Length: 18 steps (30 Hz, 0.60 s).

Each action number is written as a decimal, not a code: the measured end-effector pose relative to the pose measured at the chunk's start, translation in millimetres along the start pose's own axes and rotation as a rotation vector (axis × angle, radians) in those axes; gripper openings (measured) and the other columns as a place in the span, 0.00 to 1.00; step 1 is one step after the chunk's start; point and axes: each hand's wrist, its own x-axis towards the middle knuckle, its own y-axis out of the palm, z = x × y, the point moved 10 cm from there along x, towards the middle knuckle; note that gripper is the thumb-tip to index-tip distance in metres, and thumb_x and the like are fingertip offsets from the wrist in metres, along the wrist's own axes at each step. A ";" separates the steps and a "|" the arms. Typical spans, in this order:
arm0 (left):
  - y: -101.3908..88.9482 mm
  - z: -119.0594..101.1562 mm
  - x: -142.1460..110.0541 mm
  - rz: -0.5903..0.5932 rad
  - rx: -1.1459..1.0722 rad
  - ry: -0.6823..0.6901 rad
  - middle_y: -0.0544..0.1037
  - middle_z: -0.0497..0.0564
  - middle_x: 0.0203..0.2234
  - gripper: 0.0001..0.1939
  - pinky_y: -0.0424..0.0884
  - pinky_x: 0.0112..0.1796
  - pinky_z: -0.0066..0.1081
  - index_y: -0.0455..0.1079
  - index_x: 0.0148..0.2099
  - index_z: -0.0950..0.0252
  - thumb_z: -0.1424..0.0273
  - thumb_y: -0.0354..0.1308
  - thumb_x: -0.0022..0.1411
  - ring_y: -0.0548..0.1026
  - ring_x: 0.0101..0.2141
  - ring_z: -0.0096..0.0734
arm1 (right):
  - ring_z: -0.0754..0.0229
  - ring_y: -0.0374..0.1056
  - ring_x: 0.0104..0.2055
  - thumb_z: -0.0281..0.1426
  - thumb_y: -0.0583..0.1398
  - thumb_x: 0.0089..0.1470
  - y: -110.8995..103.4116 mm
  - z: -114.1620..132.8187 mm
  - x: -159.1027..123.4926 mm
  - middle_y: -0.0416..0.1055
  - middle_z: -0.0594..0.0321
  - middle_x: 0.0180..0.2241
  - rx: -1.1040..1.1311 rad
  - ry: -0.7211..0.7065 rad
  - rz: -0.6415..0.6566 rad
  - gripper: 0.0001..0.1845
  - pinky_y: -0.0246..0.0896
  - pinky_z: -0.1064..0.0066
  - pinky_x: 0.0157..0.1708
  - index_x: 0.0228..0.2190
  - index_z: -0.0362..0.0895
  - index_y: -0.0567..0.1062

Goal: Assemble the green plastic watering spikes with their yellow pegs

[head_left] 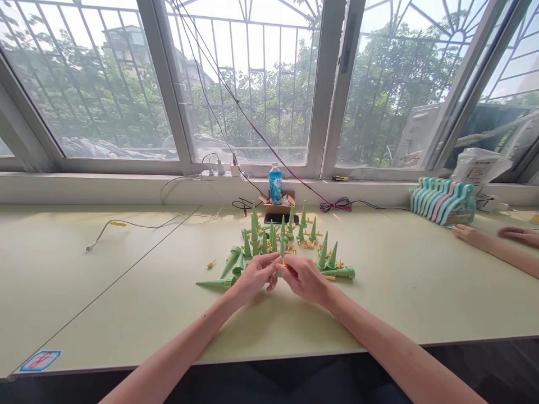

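Left hand (257, 274) grips a green spike (282, 244), best held steady while right hand (305, 278) pinches a yellow peg (284, 266)

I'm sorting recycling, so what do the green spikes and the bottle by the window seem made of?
Green spikes: probably opaque satin plastic, from even colour and smooth tapers. Bottle: likely glossy plastic, perhaps translucent: its blue ends below a pale neck.
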 end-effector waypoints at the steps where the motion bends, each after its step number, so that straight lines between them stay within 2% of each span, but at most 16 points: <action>1: 0.0 -0.2 0.0 0.001 -0.001 0.000 0.66 0.46 0.20 0.21 0.59 0.17 0.23 0.74 0.43 0.69 0.54 0.57 0.60 0.62 0.17 0.19 | 0.68 0.44 0.19 0.34 0.49 0.63 0.0 0.0 0.0 0.52 0.71 0.19 0.000 -0.001 -0.001 0.17 0.42 0.73 0.22 0.22 0.46 0.53; 14: -3.2 3.9 -0.6 -0.027 0.028 -0.012 0.69 0.48 0.22 0.22 0.58 0.16 0.22 0.73 0.48 0.68 0.55 0.56 0.62 0.60 0.17 0.18 | 0.68 0.46 0.20 0.34 0.50 0.63 0.1 0.6 0.1 0.57 0.69 0.20 -0.024 -0.022 -0.005 0.17 0.43 0.74 0.22 0.22 0.45 0.57; 18: -3.3 3.9 -0.4 -0.026 0.013 -0.019 0.68 0.47 0.21 0.21 0.58 0.17 0.22 0.74 0.46 0.68 0.56 0.57 0.61 0.60 0.17 0.18 | 0.68 0.46 0.20 0.34 0.49 0.63 0.5 0.4 0.0 0.58 0.69 0.20 -0.020 -0.022 -0.005 0.17 0.43 0.74 0.23 0.23 0.45 0.57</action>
